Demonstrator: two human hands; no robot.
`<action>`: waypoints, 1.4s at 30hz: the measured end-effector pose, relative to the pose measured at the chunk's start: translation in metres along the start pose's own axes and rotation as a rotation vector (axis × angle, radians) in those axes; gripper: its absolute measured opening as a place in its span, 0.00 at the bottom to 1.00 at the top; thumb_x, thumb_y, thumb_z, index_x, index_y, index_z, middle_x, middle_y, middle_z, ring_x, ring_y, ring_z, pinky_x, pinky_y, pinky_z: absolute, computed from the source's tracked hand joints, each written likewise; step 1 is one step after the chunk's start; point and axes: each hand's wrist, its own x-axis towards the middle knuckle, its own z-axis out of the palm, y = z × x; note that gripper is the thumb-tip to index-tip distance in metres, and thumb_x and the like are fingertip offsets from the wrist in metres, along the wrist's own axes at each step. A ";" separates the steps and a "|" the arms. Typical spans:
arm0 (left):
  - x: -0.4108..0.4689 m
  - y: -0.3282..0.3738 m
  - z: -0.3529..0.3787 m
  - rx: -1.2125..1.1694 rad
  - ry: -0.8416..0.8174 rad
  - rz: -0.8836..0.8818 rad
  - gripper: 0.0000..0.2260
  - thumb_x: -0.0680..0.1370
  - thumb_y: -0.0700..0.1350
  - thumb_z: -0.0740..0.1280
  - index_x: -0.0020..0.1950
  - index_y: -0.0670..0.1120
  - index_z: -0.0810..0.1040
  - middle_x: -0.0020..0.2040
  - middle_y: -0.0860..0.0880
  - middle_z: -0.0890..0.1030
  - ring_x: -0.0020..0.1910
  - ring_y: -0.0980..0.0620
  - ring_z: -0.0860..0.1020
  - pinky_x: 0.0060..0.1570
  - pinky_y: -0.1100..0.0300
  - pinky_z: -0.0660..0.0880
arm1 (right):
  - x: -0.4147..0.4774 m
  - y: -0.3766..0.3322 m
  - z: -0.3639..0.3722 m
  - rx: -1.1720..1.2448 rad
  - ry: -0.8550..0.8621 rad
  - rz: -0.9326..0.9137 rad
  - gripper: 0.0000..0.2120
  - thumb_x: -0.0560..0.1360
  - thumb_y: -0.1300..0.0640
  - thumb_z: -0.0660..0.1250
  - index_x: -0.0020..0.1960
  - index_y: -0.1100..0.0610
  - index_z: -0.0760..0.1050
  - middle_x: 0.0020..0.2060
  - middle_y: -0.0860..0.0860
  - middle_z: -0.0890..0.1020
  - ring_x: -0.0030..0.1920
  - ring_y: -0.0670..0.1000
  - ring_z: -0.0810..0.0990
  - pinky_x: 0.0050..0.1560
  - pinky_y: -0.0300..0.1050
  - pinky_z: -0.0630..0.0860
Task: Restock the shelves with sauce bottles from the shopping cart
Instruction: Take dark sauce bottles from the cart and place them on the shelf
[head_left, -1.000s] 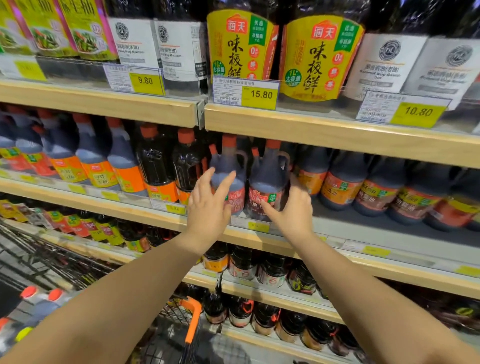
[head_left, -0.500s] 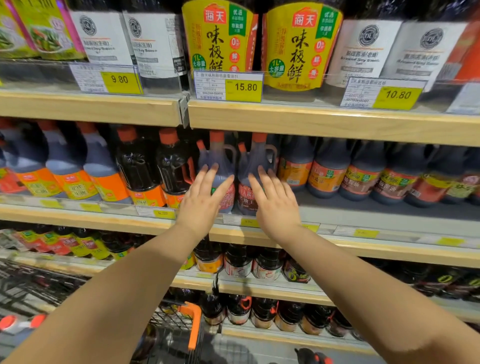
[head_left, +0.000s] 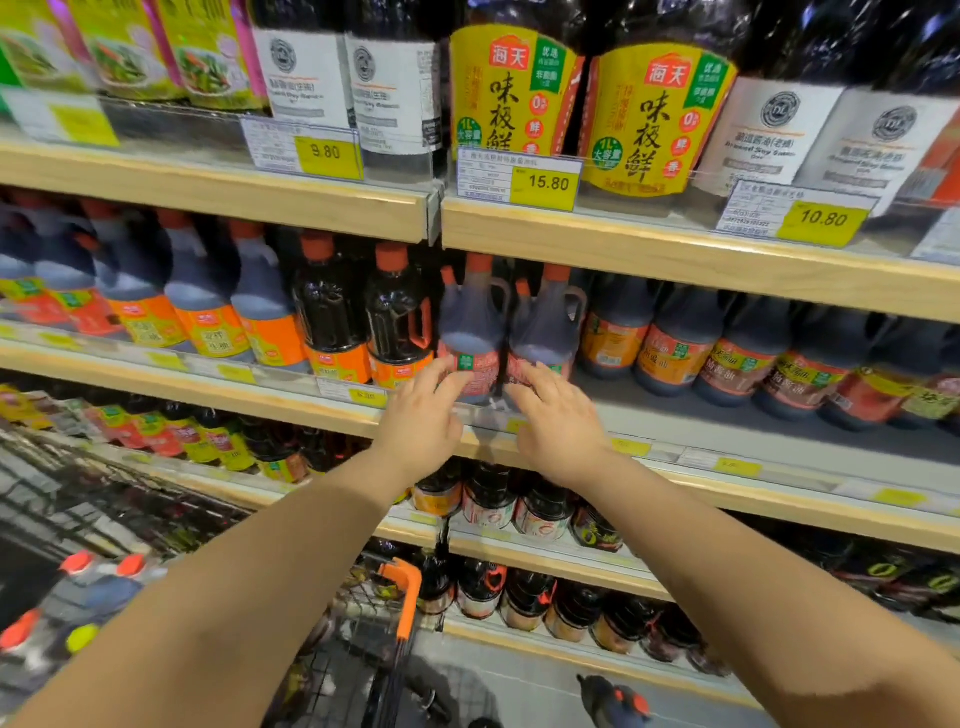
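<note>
Two dark sauce jugs with orange caps, loop handles and red labels stand side by side at the front of the middle shelf (head_left: 727, 441). My left hand (head_left: 423, 415) lies with straight fingers against the label of the left jug (head_left: 470, 322). My right hand (head_left: 556, 415) rests the same way on the lower front of the right jug (head_left: 545, 325). Neither hand curls round a bottle. In the shopping cart (head_left: 358, 649) at the lower left lie more bottles with orange caps (head_left: 98, 587).
Rows of dark bottles fill the middle shelf on both sides of the two jugs, with a bare strip of shelf in front of those on the right. Large yellow-labelled bottles (head_left: 514, 98) stand on the upper shelf. Smaller bottles fill the lower shelves. The cart's orange handle (head_left: 408, 592) sits below my arms.
Both hands have slid down from the jugs' sides to their lower labels and flattened. The jugs stand a little further back on the shelf. My view has shifted.
</note>
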 end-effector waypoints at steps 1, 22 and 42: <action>-0.018 -0.006 -0.005 -0.052 -0.034 -0.048 0.24 0.75 0.42 0.63 0.71 0.51 0.66 0.73 0.48 0.63 0.71 0.45 0.65 0.67 0.49 0.67 | -0.004 -0.009 -0.004 0.008 -0.127 -0.035 0.30 0.73 0.59 0.65 0.74 0.55 0.63 0.76 0.56 0.57 0.76 0.57 0.54 0.75 0.56 0.54; -0.418 -0.070 -0.053 -0.388 -0.343 -1.239 0.10 0.76 0.50 0.66 0.51 0.45 0.78 0.51 0.44 0.80 0.53 0.43 0.77 0.46 0.59 0.69 | -0.119 -0.252 0.071 0.200 -1.080 -0.489 0.10 0.76 0.50 0.64 0.50 0.56 0.78 0.44 0.55 0.77 0.50 0.60 0.75 0.45 0.46 0.72; -0.366 0.002 0.060 -1.303 0.259 -2.219 0.25 0.67 0.51 0.68 0.60 0.40 0.75 0.58 0.42 0.79 0.57 0.43 0.77 0.58 0.54 0.74 | -0.120 -0.268 0.220 0.425 -1.245 -0.192 0.21 0.74 0.58 0.69 0.65 0.62 0.71 0.59 0.57 0.77 0.59 0.55 0.77 0.57 0.43 0.71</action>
